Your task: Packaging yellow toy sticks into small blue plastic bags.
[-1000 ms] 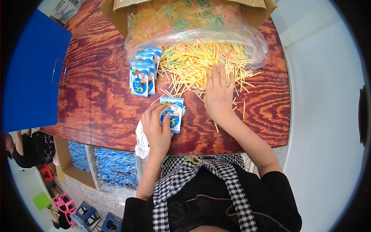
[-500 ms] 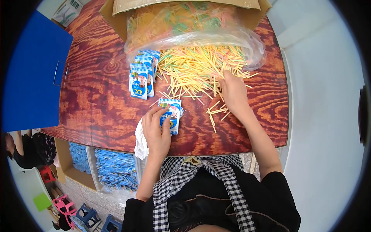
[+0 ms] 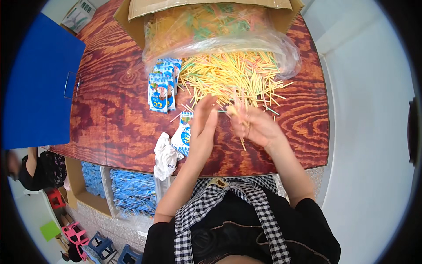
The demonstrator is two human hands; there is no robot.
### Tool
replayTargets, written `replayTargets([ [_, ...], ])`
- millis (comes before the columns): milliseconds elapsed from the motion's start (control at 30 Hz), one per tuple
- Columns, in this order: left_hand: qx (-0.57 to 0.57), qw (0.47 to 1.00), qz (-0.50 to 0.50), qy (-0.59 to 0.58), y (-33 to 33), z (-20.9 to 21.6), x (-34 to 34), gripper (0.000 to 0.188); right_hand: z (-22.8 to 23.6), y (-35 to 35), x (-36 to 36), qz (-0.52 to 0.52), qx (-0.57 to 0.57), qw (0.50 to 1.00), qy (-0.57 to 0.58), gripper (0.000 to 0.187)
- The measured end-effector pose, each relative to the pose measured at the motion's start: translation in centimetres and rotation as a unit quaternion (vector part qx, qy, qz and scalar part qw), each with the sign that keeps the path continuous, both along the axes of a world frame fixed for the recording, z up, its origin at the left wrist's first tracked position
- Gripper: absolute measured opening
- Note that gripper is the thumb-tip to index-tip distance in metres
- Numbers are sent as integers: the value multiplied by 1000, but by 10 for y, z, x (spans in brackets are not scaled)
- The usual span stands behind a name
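My right hand [image 3: 259, 127], partly smeared by motion, grips a small bunch of thin pastel sticks [image 3: 239, 108] above the table's near middle. Facing it, my left hand [image 3: 203, 125] is raised with fingers stretched up and nothing seen in it. Under and beside the left hand lie small blue-and-white packets [image 3: 182, 138], partly hidden by it. More such packets [image 3: 159, 94] are stacked farther back on the left. Beyond both hands spreads a loose heap of yellow, pink and green sticks [image 3: 228, 77].
The heap spills from a clear plastic bag [image 3: 211, 42] in a tipped cardboard box [image 3: 211, 5]. Crumpled white cloth or paper [image 3: 165, 160] lies near the table's front edge. A blue panel [image 3: 39, 83] stands left; boxes of blue packets [image 3: 132, 191] sit below. Another person [image 3: 41, 169] is at far left.
My right hand has come back from the heap toward my left with a bunch of sticks. My left hand has lifted off the near packets and moved right; the packets now lie shifted and tilted.
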State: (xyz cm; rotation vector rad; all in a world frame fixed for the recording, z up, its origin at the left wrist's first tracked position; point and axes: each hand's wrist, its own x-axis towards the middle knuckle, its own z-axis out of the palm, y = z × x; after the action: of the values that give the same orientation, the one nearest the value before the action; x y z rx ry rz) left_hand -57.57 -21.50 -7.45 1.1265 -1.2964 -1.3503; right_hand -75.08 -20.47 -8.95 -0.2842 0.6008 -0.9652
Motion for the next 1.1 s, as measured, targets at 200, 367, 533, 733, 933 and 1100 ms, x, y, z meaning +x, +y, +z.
replayTargets([
  [200,-70,995,-66,-25,-33,-4,-33,39,3,9,16,42,-3,999,-7,19],
  [367,-33,992,-115,-48,-24,-5,-39,33,-19,7,0,100,-57,993,-17,18],
  [533,-234,941,-173,-171,-14,-5,-31,38,-20,6,-7,64,-42,994,-83,20],
  [733,132,946,-83,285,5,-6,-31,63,4,2,19,-155,-188,961,135,16],
  [933,331,774,-150,518,5,1,-24,68,1,11,40,-236,-357,762,485,8],
  [1100,346,773,-135,514,11,1,-19,65,-1,18,43,-246,-396,725,507,8],
])
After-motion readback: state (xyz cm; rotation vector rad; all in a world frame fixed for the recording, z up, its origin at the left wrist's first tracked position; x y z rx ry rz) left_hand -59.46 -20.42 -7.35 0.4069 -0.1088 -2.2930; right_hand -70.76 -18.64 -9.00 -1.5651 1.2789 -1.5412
